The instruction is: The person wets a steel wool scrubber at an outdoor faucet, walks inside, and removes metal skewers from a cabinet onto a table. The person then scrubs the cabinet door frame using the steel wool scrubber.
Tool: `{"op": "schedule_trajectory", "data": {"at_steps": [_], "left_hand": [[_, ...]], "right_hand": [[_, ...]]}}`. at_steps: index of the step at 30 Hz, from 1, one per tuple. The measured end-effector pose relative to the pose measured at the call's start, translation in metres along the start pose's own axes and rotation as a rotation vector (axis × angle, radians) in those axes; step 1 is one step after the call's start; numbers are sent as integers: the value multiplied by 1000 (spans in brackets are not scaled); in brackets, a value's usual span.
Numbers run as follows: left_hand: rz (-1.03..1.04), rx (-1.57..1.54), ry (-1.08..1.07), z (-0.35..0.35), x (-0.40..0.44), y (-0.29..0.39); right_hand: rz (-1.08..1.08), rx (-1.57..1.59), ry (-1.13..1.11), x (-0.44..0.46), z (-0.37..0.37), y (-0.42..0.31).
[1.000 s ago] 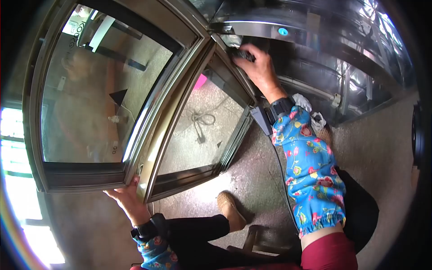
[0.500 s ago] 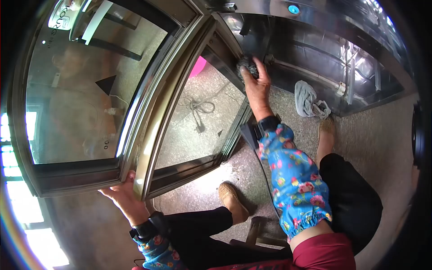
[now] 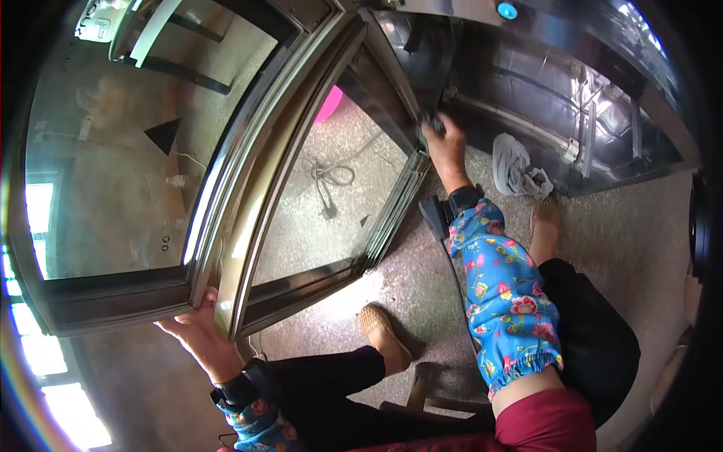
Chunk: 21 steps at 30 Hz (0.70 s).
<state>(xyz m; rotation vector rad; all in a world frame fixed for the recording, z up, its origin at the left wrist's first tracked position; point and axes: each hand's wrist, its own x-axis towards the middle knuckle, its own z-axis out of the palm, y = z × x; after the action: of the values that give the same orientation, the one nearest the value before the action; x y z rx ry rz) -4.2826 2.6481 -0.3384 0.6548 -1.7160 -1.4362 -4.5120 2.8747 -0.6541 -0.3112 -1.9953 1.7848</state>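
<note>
Scourer (image 3: 430,123), dark: clamped in right hand's grip (image 3: 449,147), beside inner frame (image 3: 391,77). Outer glazed panel (image 3: 117,177): lower corner clamped in left hand's grip (image 3: 205,339).

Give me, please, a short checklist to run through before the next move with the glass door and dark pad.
1. Left hand on the door frame: ok, touching its lower edge.
2. Dark pad in the right hand: ok, held.
3. Feet on the floor: ok, left shoe and right shoe both rest there.
4. Grey cloth off the floor: not ok, it lies by the right shoe.
5. Cord showing in the inner glass unplugged: cannot tell.
</note>
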Motion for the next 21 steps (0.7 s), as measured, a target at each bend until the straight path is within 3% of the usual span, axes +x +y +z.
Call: {"op": "schedule_trajectory", "data": {"at_steps": [2, 4, 7, 8, 11, 14, 15, 18, 19, 21], "left_hand": [[5, -9, 17, 7, -2, 2], [-9, 1, 52, 3, -1, 1], [-28, 2, 10, -6, 6, -4], [-38, 2, -45, -15, 9, -6], [-57, -7, -120, -21, 11, -5], [-64, -5, -91, -13, 9, -5], [-43, -12, -58, -11, 8, -5], [-94, -46, -208, -26, 14, -5], [-62, 9, -96, -24, 12, -7], [-44, 27, -90, -18, 9, -6]], "right_hand": [[72, -244, -177, -3, -8, 29], [-90, -377, -146, 6, -3, 46], [196, 220, -192, 14, -6, 2], [198, 219, -201, 9, -5, 4], [38, -365, -210, 1, -9, 28], [21, -246, -207, 5, -3, 36], [115, -31, -227, 1, -4, 29], [40, -38, -269, -20, -2, 32], [-69, -254, -336, -23, 0, 43], [3, -114, -259, -22, 2, 26]]}}
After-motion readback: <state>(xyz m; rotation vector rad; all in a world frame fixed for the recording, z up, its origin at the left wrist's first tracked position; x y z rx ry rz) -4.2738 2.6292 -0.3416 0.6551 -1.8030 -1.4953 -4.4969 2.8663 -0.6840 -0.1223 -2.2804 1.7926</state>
